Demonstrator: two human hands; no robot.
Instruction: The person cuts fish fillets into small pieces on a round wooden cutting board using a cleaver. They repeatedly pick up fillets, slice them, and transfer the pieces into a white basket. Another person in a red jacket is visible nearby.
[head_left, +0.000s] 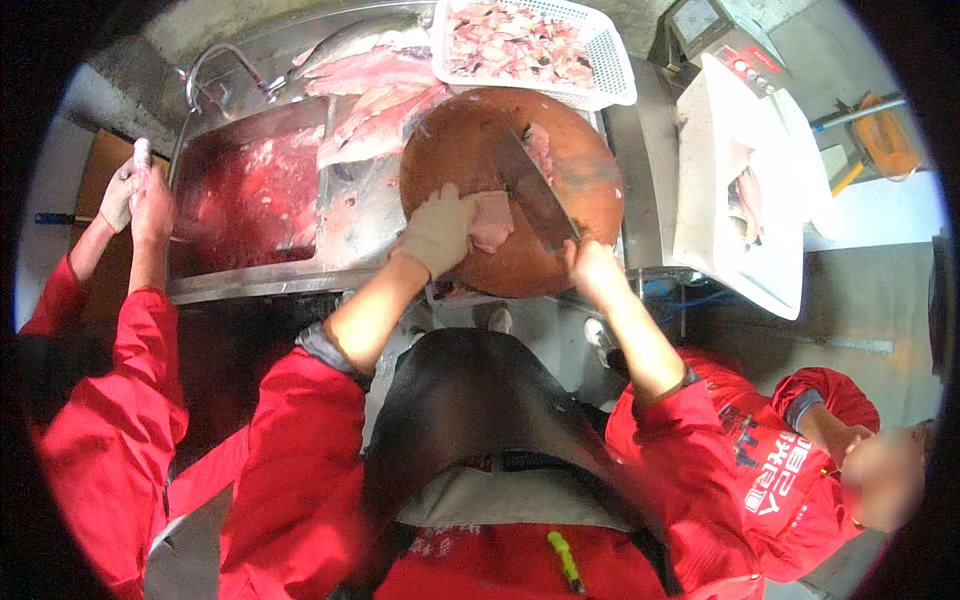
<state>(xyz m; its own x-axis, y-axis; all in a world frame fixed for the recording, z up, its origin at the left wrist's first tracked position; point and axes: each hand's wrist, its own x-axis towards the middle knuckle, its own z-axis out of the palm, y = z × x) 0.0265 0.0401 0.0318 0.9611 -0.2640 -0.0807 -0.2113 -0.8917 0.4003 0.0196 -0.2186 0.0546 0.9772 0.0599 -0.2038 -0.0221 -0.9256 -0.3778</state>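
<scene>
On a round wooden chopping block (450, 142) lies a piece of pale pink fish fillet (493, 223). My left hand (439, 232), in a whitish glove, holds its left side, the fingertips partly hidden. My bare right hand (596, 271) grips the handle of a broad-bladed cleaver (538, 199). The blade points up and left across the block, to the right of the fillet piece and apart from my left fingers. Beyond the blade, several cut fish slices (538, 150) lie on the wood.
A white plastic basket (611, 56) of fish pieces stands behind the block. Fish fillets (390, 94) lie left of it, beside a sink (324, 172) of red water. A white tub (776, 270) holds fish at right. Co-workers' hands (139, 187) are at left; another person (750, 465) is at right.
</scene>
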